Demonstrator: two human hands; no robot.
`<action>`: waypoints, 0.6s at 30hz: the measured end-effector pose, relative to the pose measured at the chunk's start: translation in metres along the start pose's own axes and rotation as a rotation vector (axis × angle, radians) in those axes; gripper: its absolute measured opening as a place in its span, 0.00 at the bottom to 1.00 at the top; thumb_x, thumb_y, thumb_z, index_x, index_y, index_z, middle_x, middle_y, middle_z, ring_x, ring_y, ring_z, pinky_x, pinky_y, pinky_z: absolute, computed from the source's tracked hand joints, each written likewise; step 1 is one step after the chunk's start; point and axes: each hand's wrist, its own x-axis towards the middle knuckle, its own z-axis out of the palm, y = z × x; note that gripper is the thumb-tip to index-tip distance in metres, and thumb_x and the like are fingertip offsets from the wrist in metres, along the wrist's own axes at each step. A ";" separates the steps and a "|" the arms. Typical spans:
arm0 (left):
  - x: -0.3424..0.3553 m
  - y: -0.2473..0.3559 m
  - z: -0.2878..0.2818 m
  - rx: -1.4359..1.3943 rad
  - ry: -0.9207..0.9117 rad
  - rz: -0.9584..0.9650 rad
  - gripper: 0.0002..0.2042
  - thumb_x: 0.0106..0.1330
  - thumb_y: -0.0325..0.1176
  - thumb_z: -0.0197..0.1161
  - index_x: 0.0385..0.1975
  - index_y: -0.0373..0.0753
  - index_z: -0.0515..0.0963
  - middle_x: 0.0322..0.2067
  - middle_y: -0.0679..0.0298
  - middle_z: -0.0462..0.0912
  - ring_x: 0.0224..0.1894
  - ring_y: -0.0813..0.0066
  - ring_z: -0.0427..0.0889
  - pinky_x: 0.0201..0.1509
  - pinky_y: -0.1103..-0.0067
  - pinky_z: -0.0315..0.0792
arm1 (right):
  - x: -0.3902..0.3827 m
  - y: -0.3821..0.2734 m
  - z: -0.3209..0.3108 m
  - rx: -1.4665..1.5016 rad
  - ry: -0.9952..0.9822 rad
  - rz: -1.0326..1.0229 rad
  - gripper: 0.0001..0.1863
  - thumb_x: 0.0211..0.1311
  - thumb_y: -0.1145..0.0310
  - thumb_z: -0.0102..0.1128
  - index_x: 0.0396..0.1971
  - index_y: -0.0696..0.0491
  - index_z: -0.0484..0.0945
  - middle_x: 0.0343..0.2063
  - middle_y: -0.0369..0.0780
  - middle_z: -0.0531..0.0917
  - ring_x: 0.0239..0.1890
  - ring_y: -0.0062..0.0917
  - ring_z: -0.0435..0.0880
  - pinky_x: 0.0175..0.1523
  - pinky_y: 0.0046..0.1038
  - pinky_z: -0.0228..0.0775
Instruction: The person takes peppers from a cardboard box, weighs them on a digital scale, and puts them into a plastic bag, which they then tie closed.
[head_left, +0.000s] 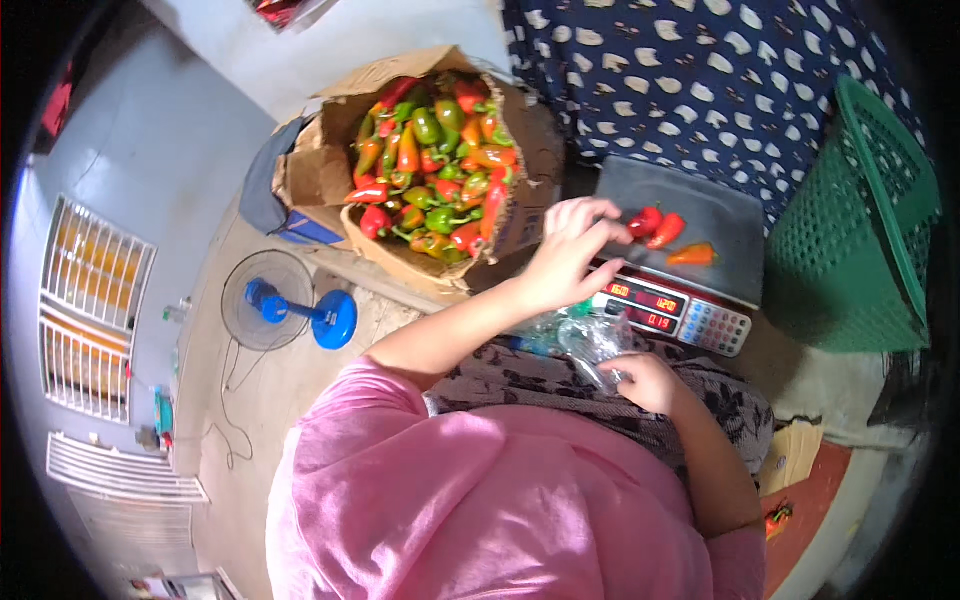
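Orange pepper [690, 254] lies left to right — left hand [572, 248], fingers apart; right hand [652, 383], fingers clamped on bag [595, 342].

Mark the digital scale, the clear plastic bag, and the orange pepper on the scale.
Digital scale [690, 188], head view: bare platform.
Clear plastic bag [592, 342], head view: crumpled middle.
Orange pepper [690, 254], head view: its body.

Left hand [580, 245] at the scale [735, 225], right hand [650, 383] in front of it.
Left fingers bend, spread apart, over its left edge; right hand is half curled.
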 end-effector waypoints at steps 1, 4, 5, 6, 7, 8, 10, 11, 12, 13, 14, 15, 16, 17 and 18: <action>-0.018 -0.008 -0.025 0.054 0.056 0.048 0.14 0.52 0.34 0.65 0.40 0.45 0.76 0.48 0.59 0.71 0.54 0.58 0.66 0.60 0.63 0.55 | 0.003 -0.006 0.000 -0.026 -0.025 0.014 0.20 0.48 0.77 0.56 0.44 0.54 0.80 0.42 0.48 0.82 0.46 0.40 0.81 0.53 0.34 0.72; -0.054 -0.023 -0.077 0.227 0.191 -0.054 0.11 0.50 0.32 0.64 0.36 0.46 0.77 0.41 0.66 0.75 0.49 0.65 0.71 0.56 0.65 0.55 | 0.005 -0.008 0.004 0.005 -0.047 0.027 0.20 0.47 0.78 0.56 0.44 0.55 0.80 0.42 0.48 0.82 0.45 0.40 0.82 0.52 0.33 0.73; -0.065 -0.036 -0.086 0.224 0.242 -0.162 0.10 0.52 0.31 0.63 0.35 0.45 0.77 0.40 0.65 0.76 0.49 0.65 0.71 0.55 0.66 0.55 | 0.005 -0.010 0.004 0.027 -0.035 0.044 0.21 0.46 0.80 0.55 0.45 0.55 0.80 0.41 0.48 0.83 0.42 0.37 0.82 0.49 0.31 0.73; -0.072 -0.049 -0.091 0.182 0.315 -0.269 0.08 0.55 0.31 0.61 0.35 0.44 0.77 0.40 0.64 0.77 0.49 0.65 0.73 0.56 0.66 0.56 | 0.004 -0.011 0.004 0.044 -0.018 0.065 0.23 0.45 0.82 0.54 0.46 0.55 0.80 0.40 0.48 0.83 0.39 0.33 0.83 0.46 0.28 0.73; -0.079 -0.059 -0.094 0.122 0.333 -0.411 0.08 0.57 0.33 0.61 0.36 0.43 0.77 0.40 0.63 0.77 0.49 0.64 0.73 0.56 0.66 0.56 | 0.004 -0.010 0.006 0.065 0.005 0.076 0.23 0.45 0.82 0.54 0.45 0.56 0.81 0.40 0.47 0.83 0.35 0.31 0.83 0.43 0.27 0.73; -0.084 -0.066 -0.095 0.058 0.354 -0.551 0.07 0.59 0.34 0.61 0.36 0.43 0.77 0.40 0.63 0.78 0.49 0.64 0.74 0.56 0.65 0.56 | 0.004 -0.008 0.007 0.053 -0.004 0.077 0.23 0.45 0.82 0.54 0.45 0.56 0.81 0.40 0.47 0.83 0.35 0.31 0.83 0.43 0.27 0.73; -0.090 -0.077 -0.089 0.014 0.268 -0.654 0.08 0.61 0.37 0.60 0.38 0.43 0.77 0.40 0.62 0.79 0.49 0.64 0.75 0.57 0.65 0.56 | 0.004 -0.007 0.007 0.034 0.042 0.028 0.23 0.44 0.82 0.53 0.45 0.56 0.81 0.40 0.47 0.83 0.35 0.30 0.82 0.43 0.26 0.73; -0.091 -0.078 -0.086 -0.024 0.169 -0.747 0.10 0.62 0.39 0.60 0.39 0.43 0.77 0.40 0.62 0.79 0.49 0.63 0.75 0.57 0.65 0.55 | 0.005 -0.009 0.006 0.022 0.036 0.029 0.23 0.44 0.82 0.53 0.45 0.56 0.81 0.40 0.47 0.83 0.35 0.30 0.82 0.43 0.26 0.73; -0.091 -0.076 -0.079 0.153 0.158 -0.653 0.13 0.62 0.44 0.61 0.41 0.44 0.78 0.41 0.61 0.80 0.49 0.63 0.76 0.57 0.64 0.56 | 0.006 -0.011 0.005 0.024 0.018 0.091 0.22 0.45 0.81 0.54 0.45 0.56 0.81 0.42 0.47 0.83 0.38 0.33 0.83 0.46 0.28 0.73; -0.088 -0.077 -0.073 0.182 0.150 -0.673 0.15 0.61 0.46 0.62 0.42 0.45 0.78 0.40 0.61 0.79 0.49 0.63 0.75 0.57 0.64 0.56 | 0.006 -0.013 0.003 0.025 0.002 0.154 0.22 0.45 0.80 0.55 0.44 0.55 0.81 0.43 0.47 0.83 0.42 0.36 0.83 0.48 0.30 0.73; -0.084 -0.077 -0.070 0.213 0.136 -0.691 0.17 0.59 0.47 0.64 0.42 0.45 0.78 0.40 0.61 0.79 0.49 0.62 0.75 0.57 0.63 0.56 | 0.007 -0.013 0.003 0.018 0.002 0.155 0.22 0.45 0.80 0.55 0.44 0.55 0.81 0.43 0.47 0.83 0.42 0.36 0.83 0.48 0.30 0.73; -0.081 -0.080 -0.069 0.208 0.142 -0.690 0.17 0.59 0.47 0.64 0.42 0.45 0.78 0.40 0.61 0.79 0.49 0.62 0.75 0.57 0.63 0.56 | 0.007 -0.013 0.002 0.028 -0.004 0.186 0.22 0.45 0.80 0.54 0.45 0.55 0.81 0.43 0.46 0.83 0.42 0.35 0.84 0.48 0.30 0.73; -0.078 -0.084 -0.068 0.276 0.134 -0.657 0.17 0.57 0.47 0.65 0.41 0.45 0.77 0.40 0.61 0.79 0.48 0.62 0.75 0.57 0.63 0.56 | 0.007 -0.012 0.001 0.037 -0.010 0.217 0.23 0.45 0.80 0.54 0.45 0.55 0.81 0.43 0.46 0.83 0.42 0.34 0.84 0.48 0.29 0.73; -0.076 -0.087 -0.068 0.348 0.123 -0.622 0.18 0.54 0.47 0.67 0.41 0.45 0.77 0.40 0.61 0.79 0.48 0.62 0.75 0.57 0.62 0.55 | 0.007 -0.012 0.001 0.034 -0.009 0.217 0.23 0.45 0.80 0.54 0.45 0.55 0.81 0.43 0.46 0.83 0.42 0.34 0.84 0.48 0.29 0.73; -0.073 -0.089 -0.069 0.347 0.127 -0.621 0.18 0.54 0.47 0.67 0.41 0.45 0.77 0.40 0.61 0.79 0.48 0.62 0.75 0.57 0.62 0.55 | 0.008 -0.011 0.001 0.035 -0.010 0.205 0.23 0.45 0.79 0.54 0.45 0.54 0.81 0.42 0.46 0.83 0.41 0.34 0.84 0.48 0.29 0.73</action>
